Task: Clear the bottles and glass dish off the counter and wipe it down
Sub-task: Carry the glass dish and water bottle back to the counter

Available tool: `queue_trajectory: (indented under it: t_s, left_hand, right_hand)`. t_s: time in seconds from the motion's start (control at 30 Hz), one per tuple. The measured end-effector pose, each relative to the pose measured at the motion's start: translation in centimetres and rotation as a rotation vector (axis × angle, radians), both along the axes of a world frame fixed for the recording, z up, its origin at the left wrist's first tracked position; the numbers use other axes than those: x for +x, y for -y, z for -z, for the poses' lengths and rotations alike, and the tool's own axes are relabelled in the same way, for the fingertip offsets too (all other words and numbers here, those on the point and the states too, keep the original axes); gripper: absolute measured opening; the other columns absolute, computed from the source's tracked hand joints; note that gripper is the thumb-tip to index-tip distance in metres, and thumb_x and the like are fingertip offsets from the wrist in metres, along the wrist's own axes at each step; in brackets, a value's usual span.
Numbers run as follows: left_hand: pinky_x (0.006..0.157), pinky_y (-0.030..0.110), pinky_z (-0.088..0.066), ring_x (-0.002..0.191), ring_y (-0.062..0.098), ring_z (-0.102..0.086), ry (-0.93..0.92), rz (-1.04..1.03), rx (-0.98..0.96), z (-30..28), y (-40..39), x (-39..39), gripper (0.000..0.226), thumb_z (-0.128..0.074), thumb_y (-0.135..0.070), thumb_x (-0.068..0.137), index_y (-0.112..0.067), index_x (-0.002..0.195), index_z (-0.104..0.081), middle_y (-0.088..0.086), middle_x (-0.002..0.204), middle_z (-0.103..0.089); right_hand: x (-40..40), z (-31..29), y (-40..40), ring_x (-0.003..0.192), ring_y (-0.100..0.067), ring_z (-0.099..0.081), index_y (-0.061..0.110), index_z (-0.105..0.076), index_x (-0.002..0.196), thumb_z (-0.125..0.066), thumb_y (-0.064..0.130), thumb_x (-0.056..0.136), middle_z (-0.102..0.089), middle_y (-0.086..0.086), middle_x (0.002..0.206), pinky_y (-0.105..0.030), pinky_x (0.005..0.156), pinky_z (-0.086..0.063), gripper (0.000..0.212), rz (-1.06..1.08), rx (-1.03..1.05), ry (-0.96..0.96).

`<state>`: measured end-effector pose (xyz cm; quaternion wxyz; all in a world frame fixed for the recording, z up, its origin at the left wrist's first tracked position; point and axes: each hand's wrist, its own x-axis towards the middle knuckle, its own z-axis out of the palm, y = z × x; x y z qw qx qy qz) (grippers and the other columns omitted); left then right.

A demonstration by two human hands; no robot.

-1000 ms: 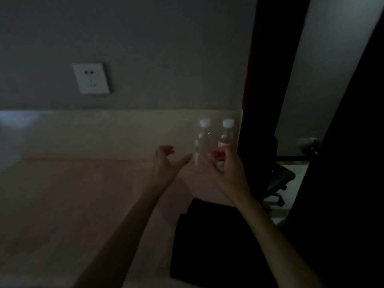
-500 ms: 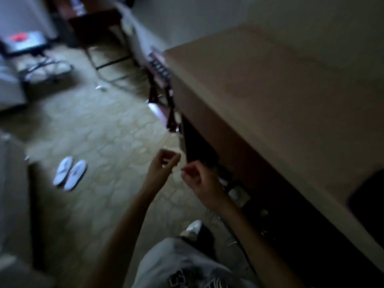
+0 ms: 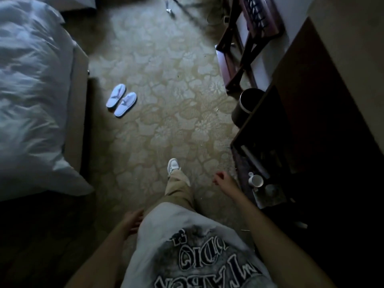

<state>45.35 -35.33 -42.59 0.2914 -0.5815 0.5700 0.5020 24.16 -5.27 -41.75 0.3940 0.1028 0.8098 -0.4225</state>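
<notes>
**Both hands empty, looking down at the carpet**

I am looking straight down. My left hand (image 3: pixel 133 222) is hanging by my hip against the grey printed shirt (image 3: pixel 187 246), fingers loose, gripping nothing. My right hand (image 3: pixel 223 180) is reaching out over the patterned carpet (image 3: pixel 166 80), fingers curled loosely and empty. The dark desk (image 3: pixel 324 96) is running along my right side; bottles and glass dish are not showing anywhere. In its low shelf a white mug (image 3: pixel 256 180) is sitting, possibly with glassware beside it, too dim to tell. White slippers (image 3: pixel 121 102) are lying near the bed (image 3: pixel 31 100).
</notes>
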Motion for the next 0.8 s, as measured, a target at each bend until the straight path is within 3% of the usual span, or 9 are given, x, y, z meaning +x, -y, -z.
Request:
queue_trajectory:
  t_s: [0.07, 0.13, 0.17, 0.3, 0.4, 0.47, 0.57, 0.67, 0.8]
  left_hand:
    - [0.041, 0.022, -0.033, 0.042, 0.017, -0.046, 0.003, -0.004, 0.042, 1.0, 2.3, -3.5, 0.029, -0.053, -0.02, 0.099, -0.005, 0.074, -0.058, 0.011, 0.061, -0.049]
    - [0.066, 0.035, -0.044, 0.082, 0.031, -0.062, -0.02, -0.001, 0.063, 1.8, 5.4, -8.8, 0.025, -0.049, -0.015, 0.101, 0.005, 0.105, -0.065, 0.018, 0.097, -0.062]
    - [0.076, 0.038, -0.046, 0.098, 0.036, -0.06, -0.031, -0.001, 0.041, 2.3, 7.2, -12.0, 0.031, -0.048, -0.015, 0.102, 0.009, 0.119, -0.059, 0.018, 0.112, -0.062]
    - [0.063, 0.031, -0.045, 0.074, 0.021, -0.057, -0.142, -0.011, -0.014, -1.3, 14.5, -25.5, 0.028, -0.051, -0.025, 0.101, 0.0, 0.113, -0.056, 0.015, 0.093, -0.061]
    - [0.066, 0.03, -0.045, 0.081, 0.021, -0.06, -0.227, 0.139, -0.048, -3.8, 20.4, -35.2, 0.029, -0.053, -0.032, 0.099, -0.005, 0.111, -0.057, 0.014, 0.103, -0.063]
    - [0.067, 0.03, -0.047, 0.087, 0.023, -0.063, -0.311, 0.174, -0.058, -4.7, 24.0, -41.1, 0.032, -0.054, -0.034, 0.098, -0.006, 0.112, -0.058, 0.013, 0.103, -0.066]
    - [0.067, 0.029, -0.047, 0.09, 0.022, -0.065, -0.389, 0.183, -0.09, -4.8, 28.1, -48.1, 0.034, -0.051, -0.036, 0.099, -0.006, 0.114, -0.057, 0.011, 0.103, -0.067]
    - [0.067, 0.03, -0.048, 0.09, 0.021, -0.066, -0.343, 0.172, -0.05, -3.3, 30.9, -52.3, 0.031, -0.051, -0.038, 0.099, -0.01, 0.108, -0.059, 0.011, 0.105, -0.068]
    - [0.069, 0.031, -0.049, 0.086, 0.023, -0.065, -0.169, -0.033, -0.029, -0.5, 34.6, -55.5, 0.03, -0.052, -0.033, 0.099, -0.007, 0.11, -0.06, 0.014, 0.108, -0.067]
  right_hand:
    - [-3.6, 0.7, 1.9, 0.089, -0.024, -0.066, 0.024, -0.054, 0.093, -0.052, 0.029, 0.096, -0.066, 0.0, 0.089, -0.039, 0.085, -0.052, 0.006, -0.015, 0.016, -0.03]
    - [-6.1, 1.9, 3.0, 0.087, -0.024, -0.065, 0.026, -0.056, 0.092, -0.054, 0.03, 0.095, -0.066, 0.001, 0.087, -0.039, 0.083, -0.052, 0.006, -0.016, 0.062, 0.002]
    - [-7.2, 2.4, 3.4, 0.085, -0.024, -0.065, 0.024, -0.057, 0.092, -0.055, 0.03, 0.095, -0.066, 0.0, 0.086, -0.039, 0.081, -0.052, 0.007, -0.004, 0.098, 0.049]
    - [-11.3, 3.4, 4.5, 0.074, -0.023, -0.056, 0.009, -0.058, 0.095, -0.055, 0.02, 0.096, -0.062, -0.012, 0.083, -0.038, 0.073, -0.048, 0.012, 0.108, 0.203, 0.177]
    - [-16.5, 1.9, 7.1, 0.066, -0.024, -0.053, 0.002, -0.053, 0.09, -0.053, 0.012, 0.097, -0.058, -0.012, 0.074, -0.034, 0.063, -0.043, 0.012, 0.131, 0.24, 0.212]
    - [-21.0, 0.7, 9.7, 0.071, -0.025, -0.058, 0.004, -0.054, 0.098, -0.052, 0.011, 0.098, -0.061, -0.013, 0.078, -0.03, 0.061, -0.045, 0.007, 0.172, 0.221, 0.176]
    - [-28.0, 1.1, 13.5, 0.075, -0.027, -0.058, 0.007, -0.057, 0.091, -0.051, 0.012, 0.098, -0.062, -0.012, 0.08, -0.03, 0.06, -0.044, 0.01, 0.197, 0.173, 0.185]
    - [-36.1, 4.4, 17.3, 0.075, -0.027, -0.059, 0.002, -0.06, 0.102, -0.052, 0.017, 0.098, -0.063, -0.011, 0.081, -0.03, 0.061, -0.044, 0.017, 0.229, 0.181, 0.241]
    - [-49.6, 5.5, 25.9, 0.066, -0.021, -0.053, 0.01, -0.06, 0.085, -0.052, 0.021, 0.095, -0.061, -0.011, 0.079, -0.033, 0.066, -0.042, 0.017, 0.106, 0.136, 0.232]
